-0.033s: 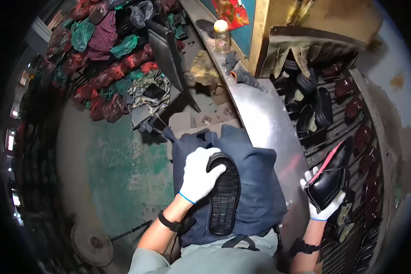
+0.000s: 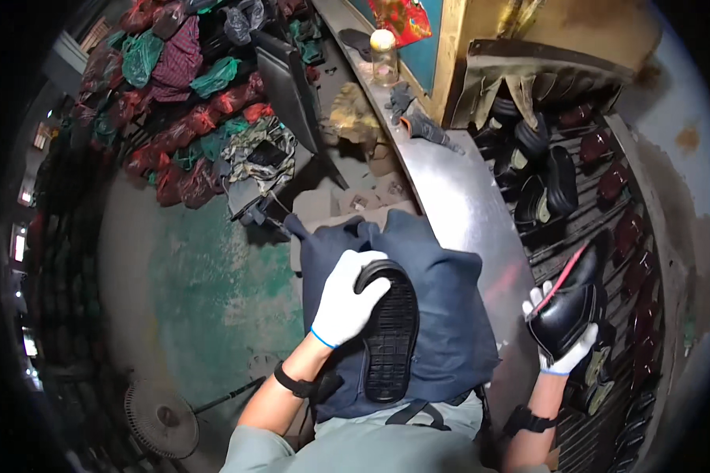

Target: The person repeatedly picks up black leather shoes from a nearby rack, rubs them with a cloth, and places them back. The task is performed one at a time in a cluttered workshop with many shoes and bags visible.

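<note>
My left hand, in a white glove, is closed around the toe end of a black shoe sole. The sole lies tread side up over the dark blue apron on my lap. Off to the right, my right hand, also gloved in white, grips a black leather shoe upper from beneath. A pink strip runs along the upper's left edge. My right fingertips show past that edge; the palm is mostly hidden under the leather.
A metal bench runs along my right, with dark gloves and a glass jar on it. Beyond it, a slatted rack holds black and dark red shoes. Bagged goods are piled far left; a fan stands near left.
The upper in my right hand has tilted a little, and its pink strip looks narrower. My left hand keeps its hold on the sole.
</note>
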Tool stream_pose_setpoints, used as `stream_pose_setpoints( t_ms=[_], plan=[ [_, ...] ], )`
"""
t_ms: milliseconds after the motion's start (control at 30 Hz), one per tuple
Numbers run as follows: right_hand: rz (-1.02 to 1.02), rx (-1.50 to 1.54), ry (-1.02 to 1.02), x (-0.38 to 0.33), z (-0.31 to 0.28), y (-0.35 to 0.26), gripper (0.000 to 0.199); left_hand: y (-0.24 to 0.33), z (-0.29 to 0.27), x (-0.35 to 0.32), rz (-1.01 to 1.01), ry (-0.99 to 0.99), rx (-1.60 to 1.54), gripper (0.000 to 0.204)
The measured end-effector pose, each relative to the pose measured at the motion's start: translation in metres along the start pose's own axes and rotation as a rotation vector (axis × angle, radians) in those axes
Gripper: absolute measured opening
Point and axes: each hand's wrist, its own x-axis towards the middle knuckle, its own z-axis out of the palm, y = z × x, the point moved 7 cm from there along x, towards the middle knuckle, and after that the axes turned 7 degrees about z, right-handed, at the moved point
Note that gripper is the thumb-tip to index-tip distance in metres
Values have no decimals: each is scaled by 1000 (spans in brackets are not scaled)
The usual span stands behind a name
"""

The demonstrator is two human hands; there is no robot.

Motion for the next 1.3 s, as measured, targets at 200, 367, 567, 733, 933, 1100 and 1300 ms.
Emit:
stream_pose_setpoints(
  t_ms=[200, 367, 567, 733, 933, 1100, 1300],
  plan=[
    [134, -183, 197, 0, 9, 53, 97, -8, 17, -28, -219, -89, -1322, 67],
    [49, -683, 40, -11, 84, 94, 110, -1, 2, -20, -82, -167, -1302, 60],
    [-27, -1014, -232, -12, 170, 127, 144, 73, -70, 48, 542, 0, -641, 64],
    [24, -1211, -266, -34, 162, 143, 137, 22, -31, 22, 132, -77, -1097, 83],
    [-25, -1409, -314, -38, 170, 163, 122, 37, -41, 20, 259, -222, -879, 102],
    [-61, -1468, -293, -37, 165, 172, 117, 39, -42, 22, 249, -234, -891, 89],
    [-59, -1490, -291, -30, 170, 171, 114, 39, -44, 20, 196, -255, -881, 105]
  ],
)
